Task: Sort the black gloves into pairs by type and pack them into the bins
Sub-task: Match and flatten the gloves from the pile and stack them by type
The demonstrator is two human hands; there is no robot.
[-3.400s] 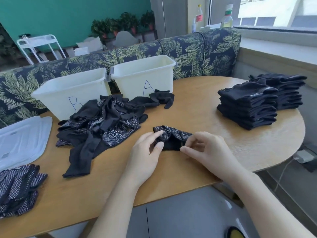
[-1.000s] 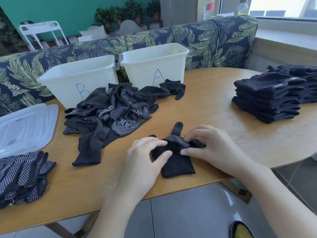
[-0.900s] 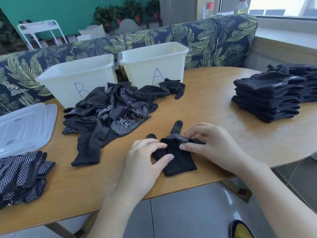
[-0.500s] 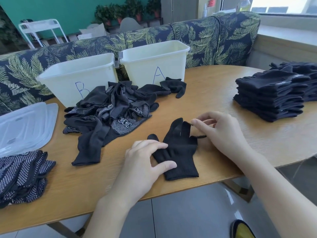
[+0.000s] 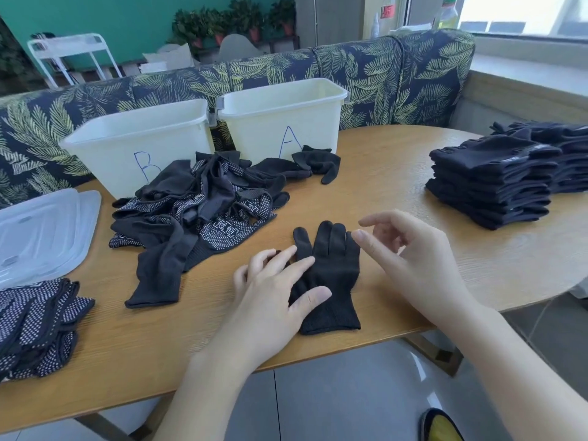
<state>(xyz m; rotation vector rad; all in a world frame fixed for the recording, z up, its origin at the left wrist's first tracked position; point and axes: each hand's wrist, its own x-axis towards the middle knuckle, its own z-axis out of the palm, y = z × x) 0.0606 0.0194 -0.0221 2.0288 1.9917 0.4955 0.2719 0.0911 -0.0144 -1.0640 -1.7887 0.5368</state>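
A plain black glove (image 5: 331, 275) lies flat near the table's front edge, fingers pointing away from me. My left hand (image 5: 273, 297) rests on its left side with straight, spread fingers. My right hand (image 5: 410, 259) hovers just right of the glove's fingertips, fingers loosely bent and holding nothing. A tangled heap of plain and white-dotted black gloves (image 5: 203, 205) lies in front of two white bins, marked B (image 5: 140, 141) and A (image 5: 286, 119). I cannot see inside either bin.
Stacks of folded plain black gloves (image 5: 496, 179) stand at the right of the wooden table (image 5: 397, 173). A pile of dotted gloves (image 5: 35, 326) sits at the left edge, with clear plastic lids (image 5: 41, 230) behind it. A leaf-patterned sofa backs the bins.
The folded glove with its dotted side showing has been opened out and now lies flat, plain side up. My right hand has let go of its fingers and lifted slightly to the right.
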